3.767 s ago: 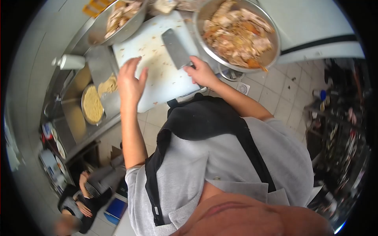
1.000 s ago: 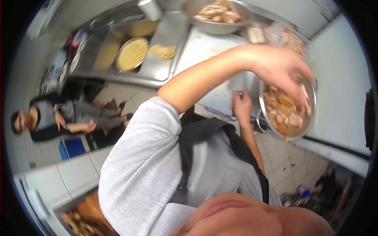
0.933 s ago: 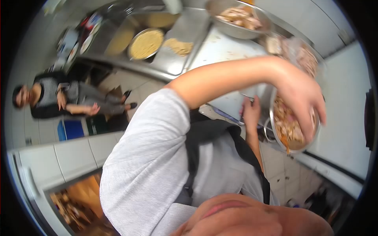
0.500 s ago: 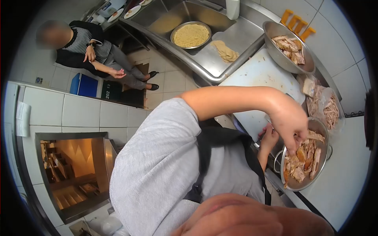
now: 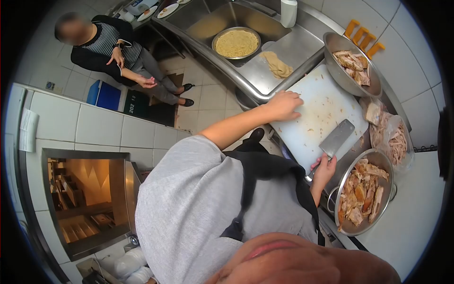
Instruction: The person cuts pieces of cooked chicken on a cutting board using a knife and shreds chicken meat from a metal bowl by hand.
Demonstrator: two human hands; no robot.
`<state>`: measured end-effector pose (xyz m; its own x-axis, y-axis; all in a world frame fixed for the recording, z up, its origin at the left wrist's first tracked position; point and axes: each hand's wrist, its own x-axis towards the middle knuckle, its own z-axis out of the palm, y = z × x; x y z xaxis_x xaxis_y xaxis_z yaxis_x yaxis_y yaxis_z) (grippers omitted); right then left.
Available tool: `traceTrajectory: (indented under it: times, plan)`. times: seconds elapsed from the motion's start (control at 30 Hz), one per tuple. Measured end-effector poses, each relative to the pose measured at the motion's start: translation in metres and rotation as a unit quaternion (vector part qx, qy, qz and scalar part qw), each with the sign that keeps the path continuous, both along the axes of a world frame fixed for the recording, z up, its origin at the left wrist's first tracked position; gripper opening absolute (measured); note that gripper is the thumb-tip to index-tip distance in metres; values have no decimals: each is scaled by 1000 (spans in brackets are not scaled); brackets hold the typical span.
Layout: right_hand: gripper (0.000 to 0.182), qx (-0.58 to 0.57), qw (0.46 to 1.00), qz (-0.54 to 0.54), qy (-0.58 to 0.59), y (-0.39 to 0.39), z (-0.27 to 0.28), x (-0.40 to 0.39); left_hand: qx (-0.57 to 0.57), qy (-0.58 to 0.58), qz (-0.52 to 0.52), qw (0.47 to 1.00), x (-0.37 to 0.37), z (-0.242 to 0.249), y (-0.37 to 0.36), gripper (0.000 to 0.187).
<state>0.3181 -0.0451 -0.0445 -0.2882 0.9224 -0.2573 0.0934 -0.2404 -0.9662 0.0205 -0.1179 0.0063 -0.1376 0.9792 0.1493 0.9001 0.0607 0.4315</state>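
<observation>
- Two hands at the white cutting board [image 5: 316, 111]
- Left hand [image 5: 284, 104]: flat on its edge, released
- Right hand [image 5: 324, 169]: grasping cleaver [image 5: 336, 138], blade on board

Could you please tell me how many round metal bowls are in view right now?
3: a round metal bowl of noodles in the sink, one with meat pieces beyond the white cutting board, one with chopped meat nearest the right hand.

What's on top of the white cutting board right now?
On the cutting board lie the cleaver, gripped by the right hand, the left hand pressed flat at its edge, and scattered meat scraps. Whatever is under the blade is hidden.
</observation>
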Motion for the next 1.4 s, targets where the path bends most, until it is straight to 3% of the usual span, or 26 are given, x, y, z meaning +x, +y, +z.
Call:
traceTrajectory:
  times: [0.07,0.23,0.37,0.5,0.63,0.73,0.83,1.07,1.13,1.17,1.27,1.33,1.4]
  plan:
    - [20,4,1000,-1,-1,0,3,-1,-11,67,39,997,-11,-19,-12,44]
    - [23,-11,1000,7,9,3,-3,2,128,41,34,990,-8,-37,-27,45]
    - [26,-17,1000,1,6,3,2,3,137,23,35,990,-9,-39,-28,46]
    - [46,-14,1000,5,-4,6,9,4,139,9,36,990,-10,-40,-29,43]
    - [64,38,999,9,24,-26,64,-11,139,4,41,989,-10,-36,-29,41]
    - [62,-18,998,45,-41,-32,55,-4,137,1,41,990,-12,-39,-29,40]
    - [62,-12,998,30,-46,-46,70,-3,143,-3,42,989,-12,-40,-29,40]
    - [60,-36,996,44,-63,-49,45,7,141,-4,53,989,-13,-41,-30,40]
    - [60,-3,997,42,-59,-56,60,7,138,-11,44,989,-12,-40,-30,40]
    - [60,-4,997,42,-60,-55,51,8,138,-11,44,989,-12,-39,-29,40]
    - [62,136,990,39,-28,-47,1,14,136,-9,45,990,-11,-40,-30,39]
    - [63,107,988,80,-74,-42,-6,20,137,-10,48,989,-12,-42,-29,39]
    - [63,63,993,72,-67,-56,38,6,138,-12,48,989,-13,-42,-29,39]
